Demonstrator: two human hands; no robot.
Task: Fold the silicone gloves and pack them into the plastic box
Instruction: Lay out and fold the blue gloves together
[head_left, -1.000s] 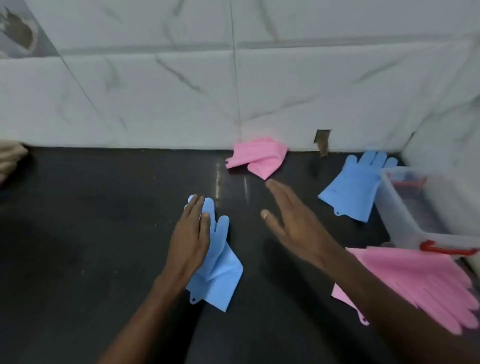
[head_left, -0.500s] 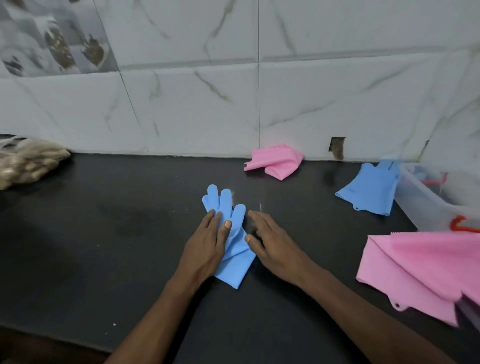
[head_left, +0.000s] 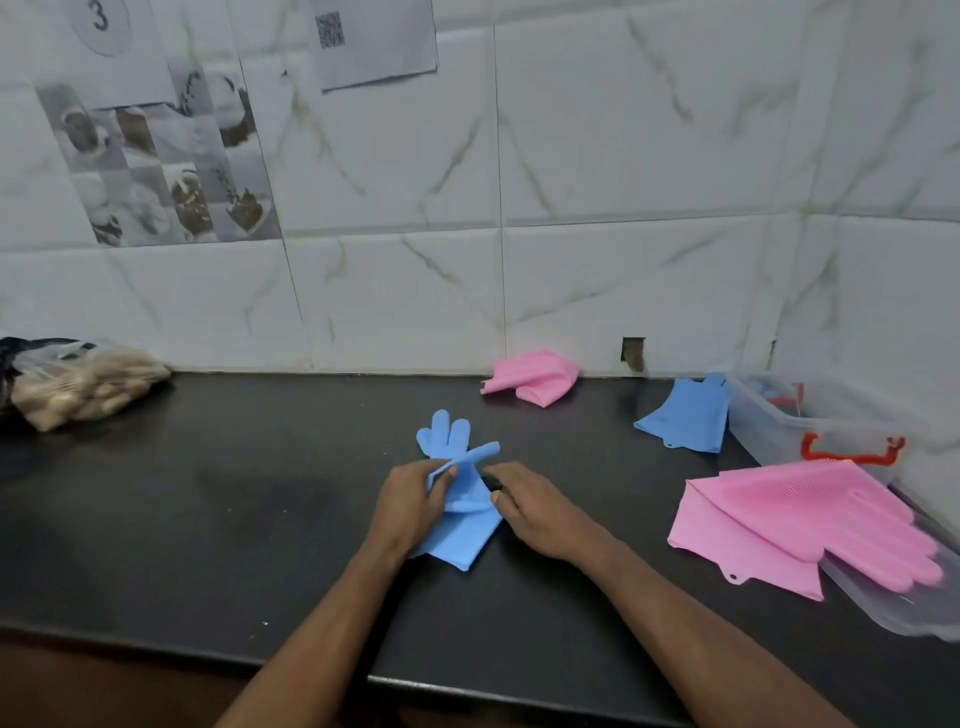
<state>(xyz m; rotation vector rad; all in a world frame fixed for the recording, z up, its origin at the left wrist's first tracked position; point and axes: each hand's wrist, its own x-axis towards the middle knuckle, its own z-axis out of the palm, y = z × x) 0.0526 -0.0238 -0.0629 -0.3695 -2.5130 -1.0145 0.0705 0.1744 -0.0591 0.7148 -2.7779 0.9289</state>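
Half a second ago both hands lay flat on the blue glove (head_left: 462, 535). Now the left hand (head_left: 413, 506) has its grip clamped on the glove's near edge, lifting it off the bench (head_left: 234, 493), so one glove finger swings across to the right while two still point toward the wall. The right hand (head_left: 540, 514) has curled against the glove's right edge; whether its grip is closed on the silicone I cannot tell. The glove stays mid-bench, well apart from the plastic box (head_left: 779, 431). The folded pink glove (head_left: 535, 376), second blue glove (head_left: 685, 415) and flat pink gloves (head_left: 779, 514) lie as before.
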